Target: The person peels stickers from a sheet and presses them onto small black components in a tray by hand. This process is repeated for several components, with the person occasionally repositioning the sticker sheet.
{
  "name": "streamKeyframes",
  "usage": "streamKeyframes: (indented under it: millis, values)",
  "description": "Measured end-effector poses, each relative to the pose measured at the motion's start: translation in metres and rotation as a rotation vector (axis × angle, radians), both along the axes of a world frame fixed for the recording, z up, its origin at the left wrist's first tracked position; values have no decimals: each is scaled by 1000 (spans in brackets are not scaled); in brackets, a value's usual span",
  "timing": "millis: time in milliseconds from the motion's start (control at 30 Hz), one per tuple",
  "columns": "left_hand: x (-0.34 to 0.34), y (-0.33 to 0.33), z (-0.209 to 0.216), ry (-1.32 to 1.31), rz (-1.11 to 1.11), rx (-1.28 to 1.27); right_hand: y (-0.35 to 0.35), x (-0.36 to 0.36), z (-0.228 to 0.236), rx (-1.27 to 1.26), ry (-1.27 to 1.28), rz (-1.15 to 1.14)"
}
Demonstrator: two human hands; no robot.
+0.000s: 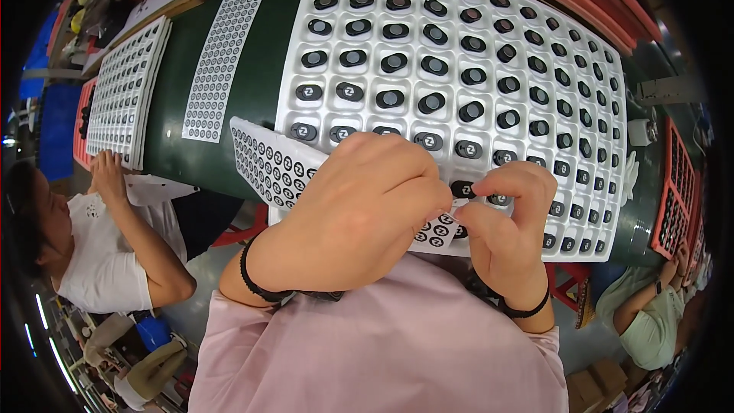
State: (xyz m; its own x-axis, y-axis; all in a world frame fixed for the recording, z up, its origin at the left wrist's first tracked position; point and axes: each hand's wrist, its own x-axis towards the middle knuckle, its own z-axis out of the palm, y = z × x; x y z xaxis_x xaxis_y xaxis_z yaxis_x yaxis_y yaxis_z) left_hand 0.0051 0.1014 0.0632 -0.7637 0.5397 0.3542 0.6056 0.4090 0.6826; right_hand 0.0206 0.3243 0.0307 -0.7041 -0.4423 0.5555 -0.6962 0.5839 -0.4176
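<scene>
A large white plastic tray [294, 103] lies before me, its pockets holding many small black oval parts [432, 103]. Those in the nearer rows and at the left bear a pale printed mark; the farther ones show a plain grey disc. My left hand [367, 203] grips a white sheet of round black-and-white stickers [271, 164] that passes beneath it, over the tray's near left part. At the sheet's right end my right hand [508, 222] has thumb and forefinger bent together, close to the left fingertips. Whatever lies between them is too small to make out.
Another sticker sheet [222, 69] lies on the green table [172, 99]. Stacked filled trays [126, 99] stand to the left, beside a seated co-worker [115, 237]. Red trays [677, 191] and another person [650, 313] are at the right.
</scene>
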Motion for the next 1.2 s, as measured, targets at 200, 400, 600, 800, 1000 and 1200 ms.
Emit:
streamKeyframes:
  millis: [200,400,600,800,1000,1200]
  values:
    - [-1,-2,-1,-9,-2,-1,-1,0,-3,12,58,-40]
    - [-2,-2,0,-37,-6,14,0,0,-6,-3,154,-79]
    - [-2,0,-1,-43,0,28,2,2,-5,10,153,-87]
    - [0,3,-6,-5,46,26,-1,6,4,28,-28,-141]
    - [-2,5,-9,-30,63,23,-1,8,15,43,-71,-153]
    - [-2,7,-9,-43,62,8,-2,8,20,132,-19,-159]
